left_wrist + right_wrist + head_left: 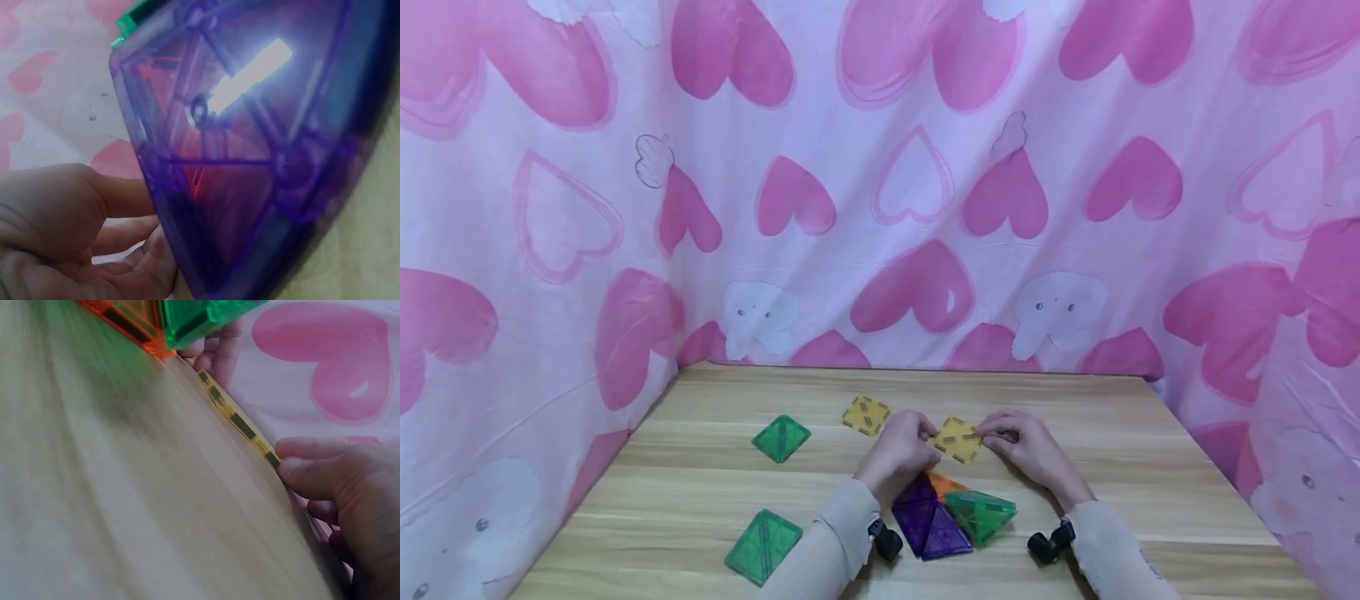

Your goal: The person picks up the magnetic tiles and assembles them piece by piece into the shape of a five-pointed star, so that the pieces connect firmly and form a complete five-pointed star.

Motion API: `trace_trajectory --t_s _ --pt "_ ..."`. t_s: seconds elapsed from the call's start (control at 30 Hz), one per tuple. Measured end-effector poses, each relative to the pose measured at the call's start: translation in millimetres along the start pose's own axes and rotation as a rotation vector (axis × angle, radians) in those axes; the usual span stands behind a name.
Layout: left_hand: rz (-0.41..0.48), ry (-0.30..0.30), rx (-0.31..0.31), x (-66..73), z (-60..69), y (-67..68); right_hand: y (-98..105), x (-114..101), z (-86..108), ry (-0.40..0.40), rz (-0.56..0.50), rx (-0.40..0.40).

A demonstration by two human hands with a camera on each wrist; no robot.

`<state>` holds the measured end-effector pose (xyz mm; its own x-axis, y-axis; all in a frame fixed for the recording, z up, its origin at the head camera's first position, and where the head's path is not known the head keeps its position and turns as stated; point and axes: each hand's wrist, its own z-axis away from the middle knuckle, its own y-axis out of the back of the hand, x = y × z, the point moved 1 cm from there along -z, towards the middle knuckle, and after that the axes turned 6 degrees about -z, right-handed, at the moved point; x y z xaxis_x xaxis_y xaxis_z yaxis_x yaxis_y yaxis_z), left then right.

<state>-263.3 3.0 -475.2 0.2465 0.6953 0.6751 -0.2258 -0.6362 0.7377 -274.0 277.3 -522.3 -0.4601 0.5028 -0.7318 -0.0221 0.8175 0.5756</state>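
A curtained-off booth: pale pink fabric (pixel 857 242) printed with hearts (pixel 917 287) hangs along three sides of a wood-grain worktop (pixel 1112 433), hiding whatever room lies beyond.

My head looks down on the table, my wrists look in close.
From my head the view faces forward over the table (pixel 647 492) to the heart-print cloth (pixel 917 183); my left wrist's view sits right up against a purple tile (pixel 228 187), with my left hand (pixel 69 231) at its lower left; my right wrist's looks, tilted, low along the tabletop, catching the yellow tile (pixel 240 423) edge-on, which the head view shares from above.
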Motion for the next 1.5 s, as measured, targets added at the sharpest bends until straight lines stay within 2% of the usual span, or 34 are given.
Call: trace_trajectory --t_s 0.17,0.27,0.4,0.6,0.67,0.83,1.17,1.37,1.5 --pt "0.028 0.048 0.033 -4.6 -0.3 -1.8 -4 -3 0.4 -0.064 -0.11 -0.045" --pt "0.034 0.041 0.05 -5.8 -1.2 -3.7 -4 -5 -0.1 -0.116 -0.189 -0.052" --pt "0.008 0.004 0.081 -10.6 -5.3 -7.4 -3 -8 -1.3 -0.12 -0.264 -0.062" --pt "-0.001 -0.057 0.115 -11.7 -4.1 -9.9 -2 -7 -0.2 -0.135 -0.281 -0.058" --pt "0.013 -0.056 0.119 -4.4 1.2 -6.0 -2 -6 0.6 -0.139 -0.279 -0.047" --pt "0.05 -0.061 0.13 -1.1 1.2 -7.8 0 -5 0.8 -0.139 -0.296 -0.018" --pt "0.24 -0.023 0.139 9.7 1.9 -4.8 2 -2 -0.8 -0.158 -0.336 -0.015" --pt "0.27 -0.037 0.177 15.0 2.9 -2.0 3 -1 -0.4 -0.177 -0.369 -0.006" --pt "0.269 -0.027 0.198 13.2 2.6 -2.8 2 -2 -0.7 -0.174 -0.375 -0.016"
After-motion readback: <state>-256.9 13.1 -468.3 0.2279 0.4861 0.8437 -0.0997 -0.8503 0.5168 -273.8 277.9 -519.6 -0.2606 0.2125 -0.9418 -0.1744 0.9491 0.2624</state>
